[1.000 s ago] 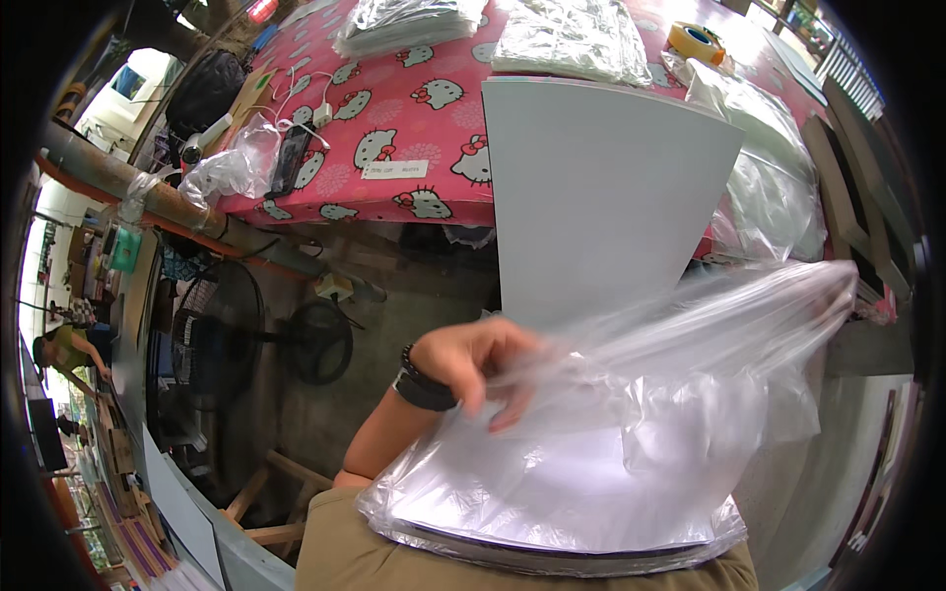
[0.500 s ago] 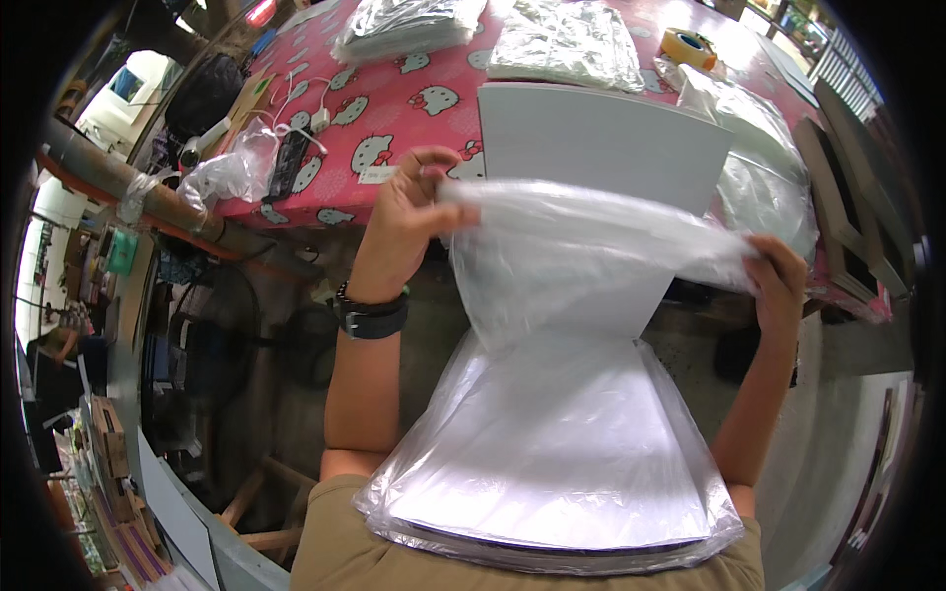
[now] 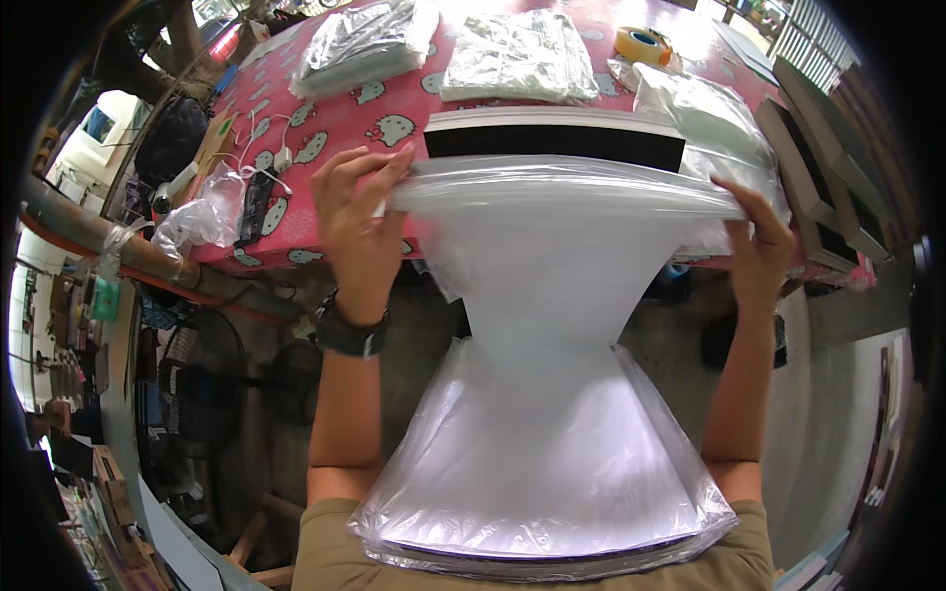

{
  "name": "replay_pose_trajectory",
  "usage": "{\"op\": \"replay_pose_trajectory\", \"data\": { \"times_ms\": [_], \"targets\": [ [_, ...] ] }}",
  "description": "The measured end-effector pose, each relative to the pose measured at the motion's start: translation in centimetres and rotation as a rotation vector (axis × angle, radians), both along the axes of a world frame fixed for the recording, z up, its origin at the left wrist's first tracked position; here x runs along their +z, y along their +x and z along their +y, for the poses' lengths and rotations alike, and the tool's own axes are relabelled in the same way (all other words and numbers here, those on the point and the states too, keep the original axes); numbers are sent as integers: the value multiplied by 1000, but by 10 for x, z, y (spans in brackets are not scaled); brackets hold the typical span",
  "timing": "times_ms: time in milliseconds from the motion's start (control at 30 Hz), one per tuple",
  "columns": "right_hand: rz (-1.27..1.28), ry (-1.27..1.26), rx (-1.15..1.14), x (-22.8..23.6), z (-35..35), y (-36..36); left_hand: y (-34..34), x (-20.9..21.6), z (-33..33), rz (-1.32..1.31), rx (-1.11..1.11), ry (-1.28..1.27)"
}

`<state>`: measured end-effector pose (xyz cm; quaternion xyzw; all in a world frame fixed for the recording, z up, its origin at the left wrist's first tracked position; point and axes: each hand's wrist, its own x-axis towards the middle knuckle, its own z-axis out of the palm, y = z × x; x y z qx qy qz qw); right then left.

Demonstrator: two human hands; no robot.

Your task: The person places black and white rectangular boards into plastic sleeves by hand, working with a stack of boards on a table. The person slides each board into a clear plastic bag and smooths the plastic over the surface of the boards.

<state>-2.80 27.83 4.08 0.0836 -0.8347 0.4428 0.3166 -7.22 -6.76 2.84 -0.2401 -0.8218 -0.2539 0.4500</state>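
Note:
A long white board or stack of sheets [image 3: 542, 286] slopes from my torso up to the table edge, its far end showing a black strip below white edges. Clear plastic bag [image 3: 572, 187] film covers its near part and is gathered in folds across its upper part. My left hand [image 3: 363, 222], with a black wristband, pinches the left end of the gathered film. The right end is gripped by my right hand [image 3: 761, 231], thumb and fingers closed on it. Between the hands the film is pulled taut, just short of the black strip.
On the pink patterned table [image 3: 394, 128] lie two stacks of clear plastic bags [image 3: 517, 57], a tape roll [image 3: 642, 45] and a black power strip [image 3: 256, 207]. Thick grey boards [image 3: 838, 158] stand at the right. A dark fan [image 3: 202, 379] is at the left below.
Both hands have drawn the film away from me, up along the board, and pulled it straight. The board's far end has tipped, so its black strip now shows. The view has shifted slightly.

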Motion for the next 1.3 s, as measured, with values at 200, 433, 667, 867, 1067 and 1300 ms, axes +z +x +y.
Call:
{"op": "replay_pose_trajectory", "data": {
  "times_ms": [200,433,667,867,1067,1300],
  "targets": [
    [-615,-859,541,28,2,9,21,-6,-25,-1208,-1034,1379],
    [-822,-1250,541,-102,36,16,48,-121,-31,-1570,-604,1272],
    [-927,-887,14,-240,22,59,90,-203,-24,-1463,-594,951],
    [-650,-324,-115,-340,13,52,83,-280,-23,-1673,-289,1330],
    [-746,138,-135,-313,30,46,77,-310,-38,-1054,-58,247],
    [-248,-457,85,-101,28,20,142,-105,-49,-1046,-482,293]
  ]
}}
